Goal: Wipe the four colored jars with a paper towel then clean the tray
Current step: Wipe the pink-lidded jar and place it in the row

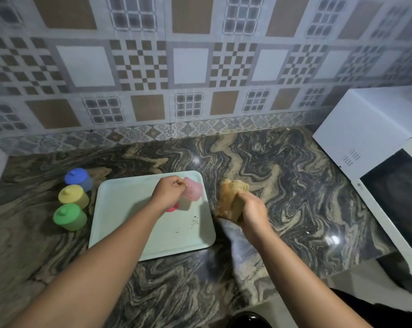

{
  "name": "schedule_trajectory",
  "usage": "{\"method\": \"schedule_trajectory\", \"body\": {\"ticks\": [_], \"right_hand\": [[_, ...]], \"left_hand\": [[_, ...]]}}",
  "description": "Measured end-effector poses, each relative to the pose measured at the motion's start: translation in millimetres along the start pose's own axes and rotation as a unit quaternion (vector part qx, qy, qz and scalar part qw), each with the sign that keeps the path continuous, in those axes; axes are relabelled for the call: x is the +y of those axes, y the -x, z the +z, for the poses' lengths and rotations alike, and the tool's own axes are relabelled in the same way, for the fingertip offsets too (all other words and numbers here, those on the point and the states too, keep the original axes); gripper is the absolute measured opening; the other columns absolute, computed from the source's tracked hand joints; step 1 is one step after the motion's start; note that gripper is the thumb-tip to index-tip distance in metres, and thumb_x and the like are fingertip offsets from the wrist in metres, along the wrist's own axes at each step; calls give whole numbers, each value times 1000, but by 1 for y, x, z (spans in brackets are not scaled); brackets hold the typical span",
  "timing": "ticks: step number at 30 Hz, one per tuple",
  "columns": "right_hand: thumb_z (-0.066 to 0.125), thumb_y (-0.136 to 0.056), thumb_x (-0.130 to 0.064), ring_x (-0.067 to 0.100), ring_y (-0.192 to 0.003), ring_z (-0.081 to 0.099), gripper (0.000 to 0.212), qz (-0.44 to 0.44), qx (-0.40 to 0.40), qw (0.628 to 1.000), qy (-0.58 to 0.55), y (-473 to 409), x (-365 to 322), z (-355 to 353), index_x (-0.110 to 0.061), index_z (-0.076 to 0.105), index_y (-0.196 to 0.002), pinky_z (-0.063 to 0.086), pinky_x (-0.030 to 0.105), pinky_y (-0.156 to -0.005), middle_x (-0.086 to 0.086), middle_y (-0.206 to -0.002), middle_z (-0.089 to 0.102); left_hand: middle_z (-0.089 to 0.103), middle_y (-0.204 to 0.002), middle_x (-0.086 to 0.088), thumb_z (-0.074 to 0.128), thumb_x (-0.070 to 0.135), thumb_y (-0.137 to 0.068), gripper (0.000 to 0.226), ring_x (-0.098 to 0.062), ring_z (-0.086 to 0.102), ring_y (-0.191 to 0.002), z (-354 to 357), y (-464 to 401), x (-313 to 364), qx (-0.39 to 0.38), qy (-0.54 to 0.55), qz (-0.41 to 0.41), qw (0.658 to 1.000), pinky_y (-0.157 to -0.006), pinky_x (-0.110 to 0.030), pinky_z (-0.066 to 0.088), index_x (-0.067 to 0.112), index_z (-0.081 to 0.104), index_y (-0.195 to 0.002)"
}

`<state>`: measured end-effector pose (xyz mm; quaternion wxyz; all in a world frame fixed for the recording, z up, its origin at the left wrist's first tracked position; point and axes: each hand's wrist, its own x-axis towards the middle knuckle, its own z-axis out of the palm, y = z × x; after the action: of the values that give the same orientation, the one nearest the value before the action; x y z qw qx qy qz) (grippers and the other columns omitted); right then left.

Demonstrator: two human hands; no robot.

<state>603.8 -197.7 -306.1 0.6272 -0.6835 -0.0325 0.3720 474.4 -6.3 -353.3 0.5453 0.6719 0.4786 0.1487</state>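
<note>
My left hand [168, 191] grips a pink jar [192, 192], tilted on its side above the pale green tray [119, 209]; its red lid end peeks out below my wrist. My right hand [252, 209] clutches a crumpled brown paper towel [231, 197] just right of the tray, a short gap from the jar. Blue jar [78, 179], yellow jar [73, 195] and green jar [69, 216] stand in a column on the counter left of the tray. Dark specks [194, 221] lie on the tray near its right side.
A white microwave [375, 147] fills the right end of the marbled stone counter [283, 185]. A patterned tiled wall [188, 67] runs behind. A white surface edge shows at the far left.
</note>
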Motion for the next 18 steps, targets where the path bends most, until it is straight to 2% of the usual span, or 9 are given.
{"method": "schedule_trajectory", "body": {"ticks": [2,5,7,9,10,11,13,15,18], "right_hand": [[49,-105,-8,24,-82,64,28,-94,-34,994,42,6,-2,20,-10,73,-92,58,35,-73,13,-87,70],[44,-108,-11,14,-104,66,33,-274,-112,945,139,18,3,52,-14,72,-125,57,33,-91,8,-114,76],[42,-106,-18,13,-130,61,43,-408,-148,857,277,21,14,65,-15,61,-145,47,27,-112,4,-140,68],[45,-106,-29,24,-144,51,47,-532,-168,732,391,20,28,75,-16,56,-150,41,37,-119,7,-153,57],[47,-107,-33,28,-147,47,49,-569,-171,690,413,22,30,79,-16,54,-152,40,41,-120,9,-157,53],[48,-107,-34,29,-148,45,49,-588,-176,676,408,24,33,83,-16,53,-153,38,41,-121,10,-158,50],[46,-108,-33,25,-146,45,48,-597,-191,694,353,33,34,93,-17,52,-154,36,34,-121,8,-157,49],[43,-109,-39,15,-136,52,45,-548,-194,747,322,40,34,108,-24,59,-148,42,29,-114,-1,-147,57],[42,-107,-50,14,-96,69,45,-275,-224,901,250,49,17,138,-20,76,-111,61,49,-92,3,-106,75]], "left_hand": [[68,-71,0,68,15,-91,6,-16,54,-59,-12,20,4,5,27,10,1000,-51,-18,40,12,72,-88],[72,-73,2,66,4,-90,11,-9,56,-58,-29,58,14,2,88,10,996,-52,-16,43,14,72,-91],[77,-82,-3,61,-4,-91,19,-14,67,-66,-37,77,19,-14,135,14,991,-60,-23,51,12,71,-95],[77,-83,-3,53,-12,-90,28,-7,69,-67,-50,94,22,5,146,41,988,-63,-19,52,8,71,-98],[77,-84,-2,50,-14,-90,32,-2,68,-65,-59,100,23,21,138,56,989,-61,-14,50,8,71,-99],[77,-85,-1,49,-14,-90,33,1,67,-64,-66,106,22,31,133,71,988,-60,-11,47,9,71,-99],[79,-85,2,50,-13,-91,32,1,68,-67,-81,116,20,41,137,99,985,-62,-9,46,11,72,-98],[79,-81,6,56,-9,-93,27,-1,71,-70,-93,122,12,50,137,119,982,-67,-10,47,13,71,-95],[79,-82,10,66,0,-93,19,1,71,-78,-107,131,-5,68,111,130,983,-75,-13,50,18,71,-92]]}}
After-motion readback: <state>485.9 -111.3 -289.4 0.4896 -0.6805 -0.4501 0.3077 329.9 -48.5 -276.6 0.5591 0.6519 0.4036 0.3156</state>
